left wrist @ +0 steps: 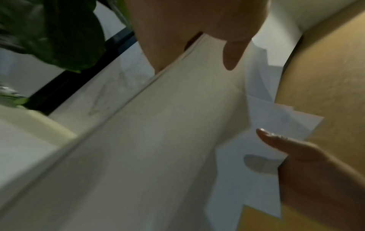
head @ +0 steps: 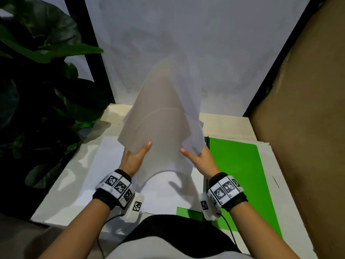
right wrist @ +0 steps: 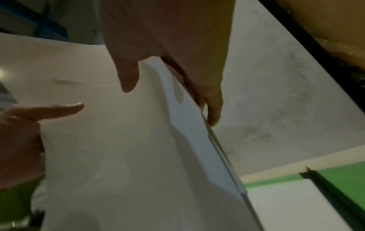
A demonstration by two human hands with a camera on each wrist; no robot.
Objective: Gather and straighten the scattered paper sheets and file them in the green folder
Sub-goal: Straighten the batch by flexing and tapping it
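Note:
Both hands hold a stack of white paper sheets (head: 164, 116) upright above the table, its lower edge bowed and its sheets uneven on the right side. My left hand (head: 136, 154) grips the stack's left edge, thumb in front (left wrist: 231, 59) and fingers behind. On the stack's right edge my right hand (head: 199, 156) grips with its thumb (right wrist: 128, 78) in front and fingers (right wrist: 213, 101) behind. The green folder (head: 239, 165) lies open on the table to the right. More white paper (head: 104, 165) lies flat under and left of the hands, covering part of the folder.
A large dark-leaved plant (head: 41, 81) stands at the left, close to the table. A brown cardboard panel (head: 308, 128) walls off the right side. A pale wall (head: 186, 43) rises behind the table's far edge (head: 227, 118).

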